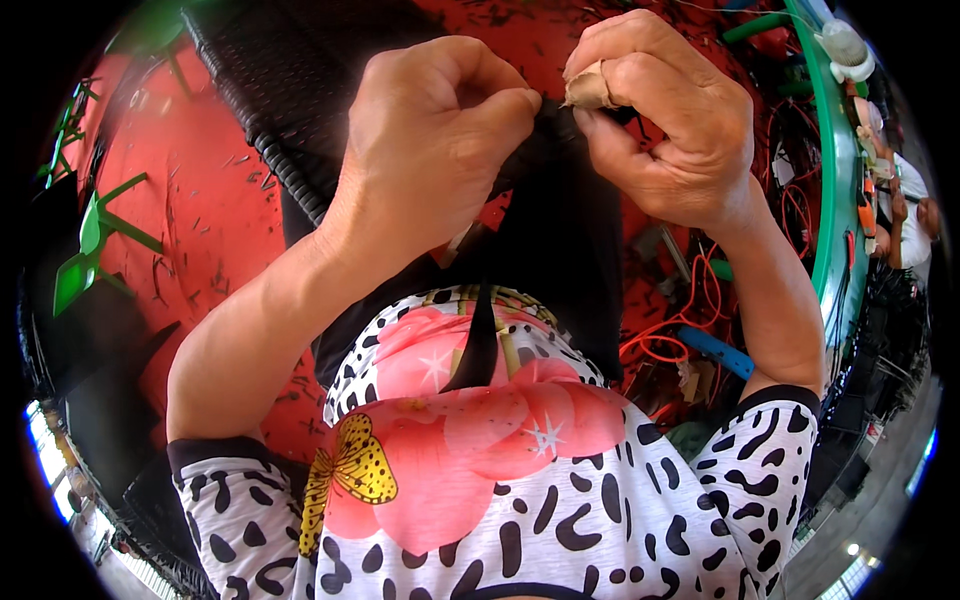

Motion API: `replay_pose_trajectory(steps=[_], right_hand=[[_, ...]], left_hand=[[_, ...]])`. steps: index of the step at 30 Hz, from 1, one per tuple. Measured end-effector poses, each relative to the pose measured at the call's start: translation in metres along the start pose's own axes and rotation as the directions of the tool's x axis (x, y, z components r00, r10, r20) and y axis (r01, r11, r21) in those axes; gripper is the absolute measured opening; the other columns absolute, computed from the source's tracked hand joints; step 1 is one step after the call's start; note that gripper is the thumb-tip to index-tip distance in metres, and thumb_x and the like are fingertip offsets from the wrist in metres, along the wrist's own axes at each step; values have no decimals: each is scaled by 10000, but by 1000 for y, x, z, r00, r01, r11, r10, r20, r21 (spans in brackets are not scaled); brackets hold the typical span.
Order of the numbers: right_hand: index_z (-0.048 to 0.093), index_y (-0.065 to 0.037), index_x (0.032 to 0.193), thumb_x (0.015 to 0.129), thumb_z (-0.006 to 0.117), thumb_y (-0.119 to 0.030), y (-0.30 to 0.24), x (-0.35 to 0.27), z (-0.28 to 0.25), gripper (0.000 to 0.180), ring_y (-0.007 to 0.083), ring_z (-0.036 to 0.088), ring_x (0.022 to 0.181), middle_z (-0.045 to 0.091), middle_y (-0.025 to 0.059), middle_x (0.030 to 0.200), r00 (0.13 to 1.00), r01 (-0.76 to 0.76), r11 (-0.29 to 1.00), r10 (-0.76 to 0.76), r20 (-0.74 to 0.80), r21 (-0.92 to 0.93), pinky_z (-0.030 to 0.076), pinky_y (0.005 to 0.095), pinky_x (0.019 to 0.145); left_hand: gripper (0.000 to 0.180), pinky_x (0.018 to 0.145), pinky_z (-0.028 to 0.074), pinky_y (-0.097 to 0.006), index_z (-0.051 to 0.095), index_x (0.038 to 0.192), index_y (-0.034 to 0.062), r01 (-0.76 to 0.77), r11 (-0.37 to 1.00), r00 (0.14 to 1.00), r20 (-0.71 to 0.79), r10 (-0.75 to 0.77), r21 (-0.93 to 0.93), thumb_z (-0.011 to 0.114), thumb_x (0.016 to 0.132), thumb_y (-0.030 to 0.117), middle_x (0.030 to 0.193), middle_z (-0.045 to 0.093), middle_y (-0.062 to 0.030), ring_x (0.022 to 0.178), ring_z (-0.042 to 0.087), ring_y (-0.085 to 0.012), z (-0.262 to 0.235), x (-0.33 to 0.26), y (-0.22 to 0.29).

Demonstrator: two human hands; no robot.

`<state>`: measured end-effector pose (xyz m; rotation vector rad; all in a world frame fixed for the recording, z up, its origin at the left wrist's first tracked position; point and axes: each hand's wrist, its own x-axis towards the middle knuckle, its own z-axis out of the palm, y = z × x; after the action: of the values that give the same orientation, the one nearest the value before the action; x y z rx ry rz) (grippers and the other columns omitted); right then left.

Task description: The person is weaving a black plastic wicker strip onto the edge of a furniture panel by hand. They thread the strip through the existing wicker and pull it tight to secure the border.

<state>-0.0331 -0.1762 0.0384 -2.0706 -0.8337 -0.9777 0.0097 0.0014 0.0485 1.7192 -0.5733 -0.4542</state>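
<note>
Both hands are raised in front of me, their fingertips close together but apart. My left hand (425, 145) is closed, thumb and forefinger pinched at the tips; whatever they hold is too small or hidden. My right hand (685, 120) is also closed in a loose pinch, with a worn tan wrap (588, 90) around one fingertip. Something dark shows between the two hands, too blurred to name. Behind my left hand lies a black woven panel (290, 80) with a thick wrapped edge. A pointed black strip (481, 345) lies over my shirt at the lap.
Dark scraps litter the red floor (205, 240). A green stool or chair (95, 240) stands at the left. On the right are an orange hose (712, 290), a blue tool-like object (715, 350) and a curved green edge (828, 180). Another person (910, 215) is at the far right.
</note>
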Motion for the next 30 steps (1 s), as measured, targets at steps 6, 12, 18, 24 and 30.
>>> replay_pose_trajectory(steps=[6, 12, 18, 24, 30], right_hand=[[541, -7, 661, 576, 598, 135, -1, 1, -1, 175, 212, 580, 613, 558, 109, 718, 1000, -4, 1000, 4, 17, -3, 469, 282, 512], [541, -5, 664, 578, 597, 130, -5, 6, -3, 170, 206, 580, 605, 559, 108, 720, 999, 2, 998, 0, 34, -60, 469, 274, 509], [539, -5, 668, 578, 598, 130, -21, 22, -12, 172, 206, 581, 607, 559, 110, 723, 993, -41, 997, 47, 104, -62, 469, 273, 510], [541, -9, 670, 577, 598, 126, -14, 12, -9, 173, 208, 583, 609, 559, 110, 725, 998, -26, 998, 29, 64, -51, 469, 273, 511], [551, -7, 681, 569, 602, 123, -22, 22, -14, 178, 214, 586, 618, 560, 110, 730, 991, -51, 997, 59, 124, -62, 472, 281, 520]], left_hand=[[81, 529, 372, -164, 627, 805, -10, 13, 1000, 1000, -15, -13, 14, 617, 823, 68, 663, 566, 34, 589, 471, -8, 4, -2, 3], [68, 487, 340, -155, 623, 786, -7, -67, 994, 995, -65, 73, 84, 629, 817, 53, 633, 548, 52, 566, 443, 16, 9, -1, -3], [64, 473, 343, -163, 621, 765, -10, -163, 966, 979, -91, 184, 200, 629, 803, 40, 601, 538, 54, 549, 442, 18, 8, -2, -3], [54, 471, 353, -171, 619, 759, -13, -213, 948, 970, -69, 235, 234, 629, 788, 31, 584, 536, 45, 538, 446, 11, 9, 1, -3], [43, 467, 365, -184, 614, 756, -16, -263, 918, 962, 12, 271, 297, 626, 777, 20, 582, 550, 28, 530, 465, -9, 4, 3, 2]])
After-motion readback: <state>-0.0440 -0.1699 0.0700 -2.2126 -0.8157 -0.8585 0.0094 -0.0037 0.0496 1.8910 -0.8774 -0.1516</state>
